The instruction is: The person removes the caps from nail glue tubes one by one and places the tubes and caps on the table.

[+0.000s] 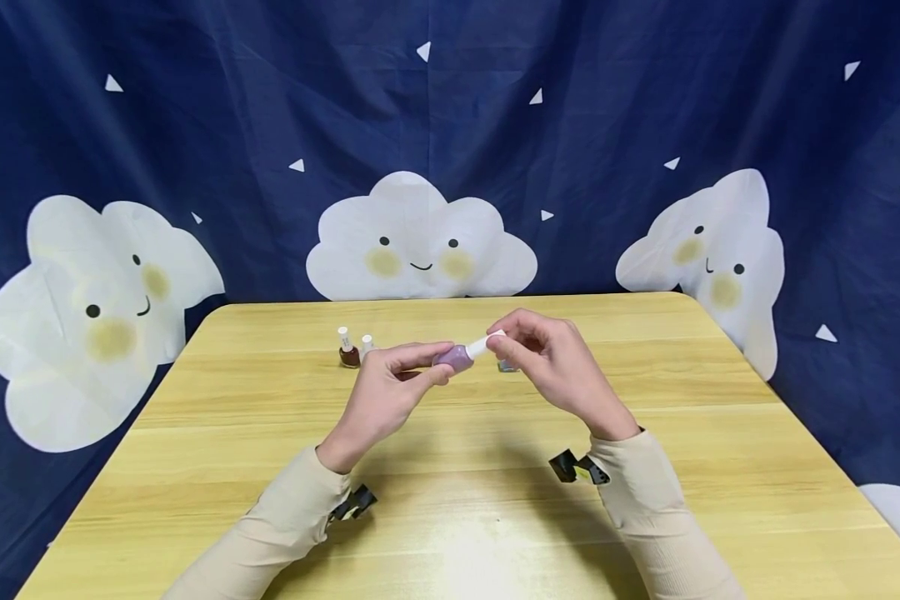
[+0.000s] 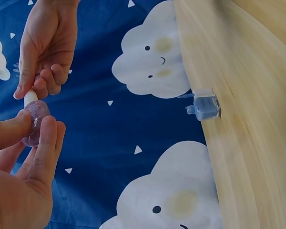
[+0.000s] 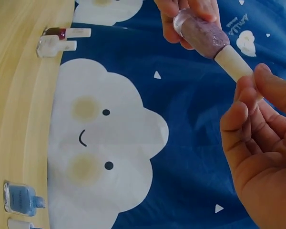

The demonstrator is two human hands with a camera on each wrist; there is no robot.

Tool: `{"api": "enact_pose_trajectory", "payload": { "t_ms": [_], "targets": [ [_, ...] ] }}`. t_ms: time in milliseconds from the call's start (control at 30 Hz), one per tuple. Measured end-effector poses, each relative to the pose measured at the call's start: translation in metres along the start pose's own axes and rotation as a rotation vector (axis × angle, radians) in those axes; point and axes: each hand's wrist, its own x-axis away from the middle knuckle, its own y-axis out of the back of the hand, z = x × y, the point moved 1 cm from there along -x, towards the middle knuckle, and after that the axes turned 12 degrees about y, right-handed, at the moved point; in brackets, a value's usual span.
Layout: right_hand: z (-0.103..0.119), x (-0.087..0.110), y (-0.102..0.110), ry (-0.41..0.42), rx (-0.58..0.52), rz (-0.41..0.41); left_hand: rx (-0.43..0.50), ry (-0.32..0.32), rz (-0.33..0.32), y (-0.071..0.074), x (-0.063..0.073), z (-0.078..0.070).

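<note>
A bottle of purple nail polish (image 1: 456, 358) is held tilted above the table, its white cap (image 3: 234, 63) meeting the bottle's neck. My left hand (image 1: 386, 383) grips the glass body between thumb and fingers. At the other end, my right hand (image 1: 551, 358) pinches the cap between thumb and fingertips. Behind the right hand, a light blue nail polish bottle (image 3: 20, 198) stands on the table with its neck bare. Beside it lies a white cap (image 3: 19, 223), cut off by the right wrist view's lower edge; a thin brush shows on it in the left wrist view.
A dark red nail polish bottle (image 1: 349, 357) with a white cap stands farther back on the wooden table (image 1: 232, 450). Next to it is a clear or pale bottle (image 3: 48, 46), also white-capped, partly behind my left hand in the head view. A blue cloud-print curtain (image 1: 420, 125) hangs behind.
</note>
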Motion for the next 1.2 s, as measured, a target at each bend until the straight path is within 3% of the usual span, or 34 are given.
{"api": "enact_pose_trajectory", "payload": {
  "t_ms": [200,400,733,933,1067,1200],
  "targets": [
    [0.003,0.001,0.000,0.049,0.034,-0.018,0.003,-0.011,0.005,0.000,0.000,-0.002],
    [0.002,0.002,-0.001,0.133,0.052,-0.031,0.007,0.022,0.019,0.002,0.001,-0.005],
    [0.000,0.003,0.000,0.282,0.101,-0.026,0.110,0.106,0.126,0.005,0.001,-0.009],
    [0.004,0.003,0.001,0.278,0.093,-0.017,0.155,0.131,0.171,0.008,0.000,-0.009],
    [0.007,0.002,0.002,0.205,0.087,-0.026,0.116,0.081,0.110,0.007,0.002,-0.011],
    [0.009,0.002,0.003,0.111,0.057,-0.004,0.027,-0.064,-0.007,0.004,0.006,-0.016]
  ]
}}
